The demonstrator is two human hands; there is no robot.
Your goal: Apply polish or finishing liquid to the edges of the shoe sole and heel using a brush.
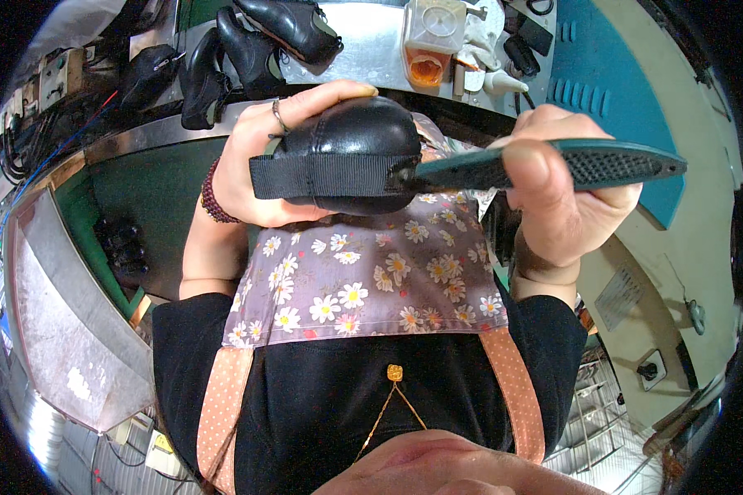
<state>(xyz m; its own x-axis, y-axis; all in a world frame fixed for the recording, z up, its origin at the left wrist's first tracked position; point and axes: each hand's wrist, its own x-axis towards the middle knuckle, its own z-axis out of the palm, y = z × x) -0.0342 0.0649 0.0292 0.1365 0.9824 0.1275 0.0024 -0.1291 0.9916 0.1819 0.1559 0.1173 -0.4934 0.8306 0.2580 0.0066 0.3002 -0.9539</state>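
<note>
The left hand (260, 157) cups a black shoe (355, 144) at centre. At three o'clock, the right hand (553, 190) grips a green-handled tool (553, 165) touching its strap (322, 175). More shoes (248, 49) sit at eleven o'clock.

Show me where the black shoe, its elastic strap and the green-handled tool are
black shoe (363, 124), head view, on its rounded glossy top.
elastic strap (322, 175), head view, mid-length of the band.
green-handled tool (619, 162), head view, on the textured handle past the right hand (561, 190).

We're in a shoe-making workshop: finished black shoes (248, 49) line a metal workbench (371, 49). A glue pot (429, 45) sits beside them, cables (25, 140) trail left, a green machine housing (636, 91) stands right.
</note>
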